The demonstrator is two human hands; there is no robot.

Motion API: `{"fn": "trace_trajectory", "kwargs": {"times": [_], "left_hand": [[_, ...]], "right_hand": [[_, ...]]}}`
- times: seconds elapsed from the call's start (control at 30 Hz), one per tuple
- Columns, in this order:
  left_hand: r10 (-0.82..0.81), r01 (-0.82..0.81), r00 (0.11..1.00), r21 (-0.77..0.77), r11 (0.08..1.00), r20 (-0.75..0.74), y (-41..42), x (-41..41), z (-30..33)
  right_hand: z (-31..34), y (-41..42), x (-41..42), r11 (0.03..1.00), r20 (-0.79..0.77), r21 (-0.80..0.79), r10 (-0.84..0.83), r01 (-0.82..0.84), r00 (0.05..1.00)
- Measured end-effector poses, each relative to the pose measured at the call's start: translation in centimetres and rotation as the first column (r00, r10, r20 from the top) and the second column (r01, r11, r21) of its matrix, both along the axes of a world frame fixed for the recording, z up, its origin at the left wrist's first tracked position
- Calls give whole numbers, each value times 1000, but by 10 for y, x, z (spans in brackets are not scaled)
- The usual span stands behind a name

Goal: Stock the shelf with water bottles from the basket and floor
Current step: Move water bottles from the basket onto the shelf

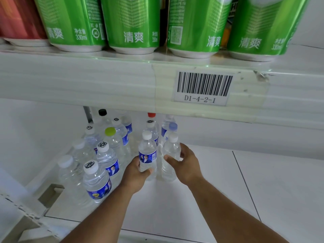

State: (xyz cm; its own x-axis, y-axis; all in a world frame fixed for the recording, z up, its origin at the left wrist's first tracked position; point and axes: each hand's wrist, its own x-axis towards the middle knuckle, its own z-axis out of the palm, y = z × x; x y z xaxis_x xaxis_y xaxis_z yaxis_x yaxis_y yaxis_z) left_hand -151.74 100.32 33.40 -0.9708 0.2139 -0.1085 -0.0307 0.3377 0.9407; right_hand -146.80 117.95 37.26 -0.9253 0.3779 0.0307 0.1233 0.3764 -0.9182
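i'm looking down past the edge of an upper shelf (87,85) into the lower shelf (201,199), a white surface where the water bottles stand. my left hand (135,174) is wrapped around the lower body of a labelled bottle (147,155) with a white cap and a blue band, thumb across the front and fingers curled behind it. my right hand (186,163) is clamped on a plain bottle (171,155), also white-capped and with no label that i can see, thumb on the near side and fingers around the far side. the two bottles stand upright, just beside each other, their bases on or very close to the shelf surface; i cannot tell whether they touch it.

to the left of them stands a cluster of bottles (98,163), upright and packed close, most with white caps, some caps scribbled with black marks. one has a yellow-green cap (110,131), one a black cap (102,112) further back, and a red cap (151,114) shows just under the upper shelf's edge. a blue-capped bottle (172,127) stands right behind the plain bottle.

on the upper shelf sit green cans (133,23) in a row, with a red can (19,16) at the far left. a barcode label (203,87) reading d1-4-2-1 is stuck to the shelf's front edge.
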Motion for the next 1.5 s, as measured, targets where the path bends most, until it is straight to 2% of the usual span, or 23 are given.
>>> {"fn": "trace_trajectory", "kwargs": {"times": [0.2,0.43,0.57,0.7,0.8,0.87,0.97,1.07,1.2,1.37,1.5], "left_hand": [[3,-1,1000,-109,994,18,0,1,-1],[16,-11,997,-65,998,77,-4,11,-2],[40,-24,997,-206,978,71,-7,25,-1],[-27,39,999,-354,934,41,-9,46,5],[-98,114,993,-529,841,59,-15,59,16],[-208,183,977,-636,750,35,-18,70,26],[-420,269,908,-767,582,0,-24,92,41],[-575,319,818,-834,450,3,-21,117,48],[-706,378,708,-858,348,25,-5,156,49],[-824,441,565,-859,259,41,30,212,36],[-897,481,436,-861,165,72,59,266,17]], "right_hand": [[6,2,6,999,64,-26,28,-26,998],[8,1,12,997,157,-26,70,-67,985],[7,-1,22,999,263,-3,52,-53,963],[13,-9,44,996,362,76,17,-47,932],[20,-21,66,983,368,173,-12,-56,930],[25,-30,84,955,371,283,-24,-89,928],[21,-43,115,838,444,506,-50,-204,894],[8,-48,147,742,487,624,-124,-245,865],[2,-51,201,703,514,671,-211,-236,832],[-12,-36,284,750,522,651,-335,-113,784],[-31,-24,355,777,574,628,-426,-42,699]]}}
